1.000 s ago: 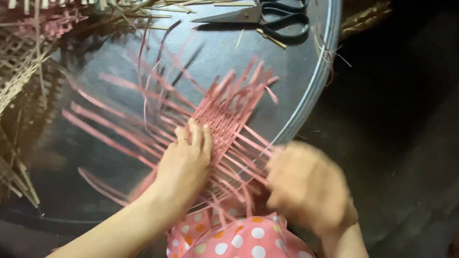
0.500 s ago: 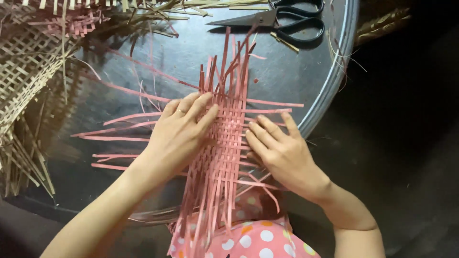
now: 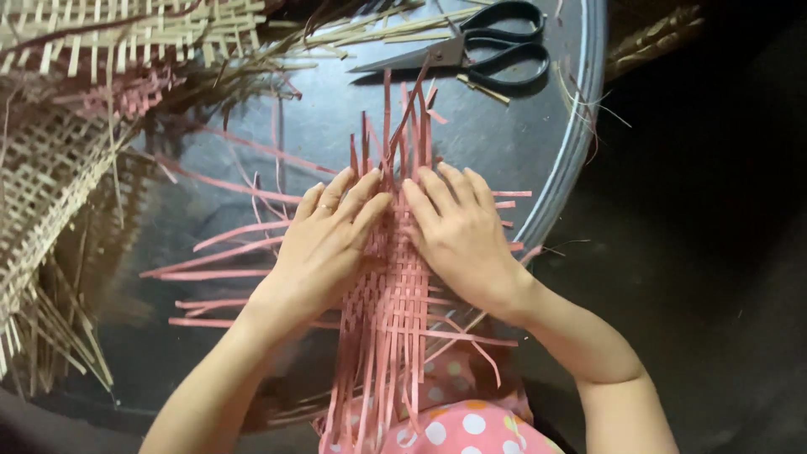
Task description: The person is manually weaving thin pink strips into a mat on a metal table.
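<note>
From here I read the pink strip mat (image 3: 395,294) as partly woven: there's a tight checker block in the middle, lying flat on the round dark bench (image 3: 538,143) just in front of the body, running roughly away from me. Left hand (image 3: 324,244) lies flat on the left side of the weave, fingers spread and extended, gripping nothing; there's a ring on one finger. Right hand (image 3: 458,235) is the same on the right side, palm down, fingers together and pressed onto the strips, also not closed on anything. My take: both are flattening or tightening the woven rows. Done so far: a narrow woven band. What's left, as I judge it: long loose ends stick out at the far end, hang off the near edge, and fan out sideways to the left, so a lot of strip is unwoven. Black scissors (image 3: 483,46) sit at the far rim of the bench, well apart from the hands. Natural-colour woven panels (image 3: 76,126) are piled on the left. Hard to make out: the weave under both palms is covered, so I can't tell how far up it runs; near ends drop over polka-dot clothing (image 3: 454,424) and get cut off by the frame; the right of the view is just dark.
</note>
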